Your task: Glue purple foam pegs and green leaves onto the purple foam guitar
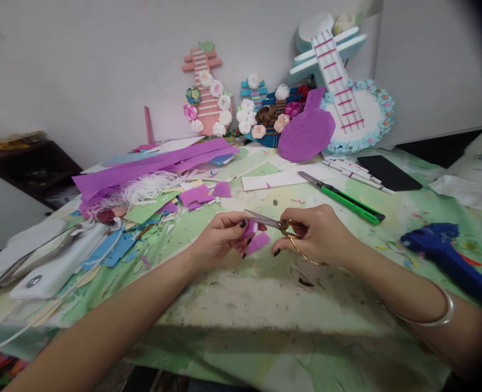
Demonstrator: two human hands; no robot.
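Observation:
Between the fingers of my left hand point(227, 235) is a small piece of purple paper point(249, 230), pinched near the thumb. My right hand point(320, 234) has its fingers in the gold handles of a pair of scissors point(265, 219). The blades point left and lie over the top of the purple paper, close to my left fingertips. Another purple scrap point(259, 242) shows just below, beside my left fingers; whether it is held or lies on the table I cannot tell.
A green box cutter point(347, 202), a blue glue gun point(449, 256) and a black phone point(390, 172) lie to the right. Purple paper strips point(155, 163), white shreds point(151, 188) and a white power strip point(59, 264) are left. Decorated paper guitars point(210, 109) lean on the wall.

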